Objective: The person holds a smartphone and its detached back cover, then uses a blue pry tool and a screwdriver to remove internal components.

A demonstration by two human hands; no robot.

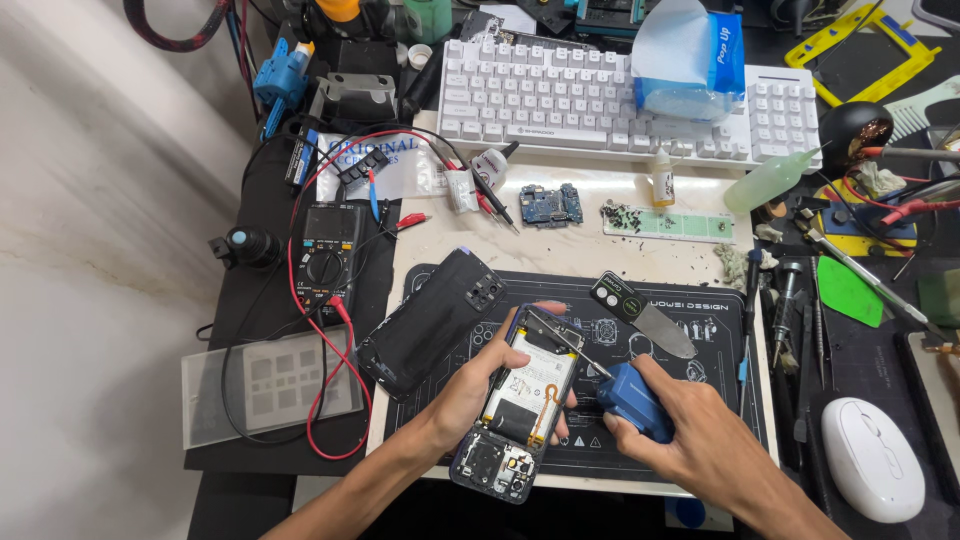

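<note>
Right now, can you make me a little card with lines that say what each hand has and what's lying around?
left hand: holds the opened phone by its sides, tilted up off the mat
right hand: grip closed on a blue tool, its thin metal tip on the phone's upper part
back cover: black, lying on the mat left of the phone
pry blade: on the mat, above the right hand
circuit board: small, blue, below the keyboard
multimeter: left of the mat, red and black leads
mouse: white, far right
</note>
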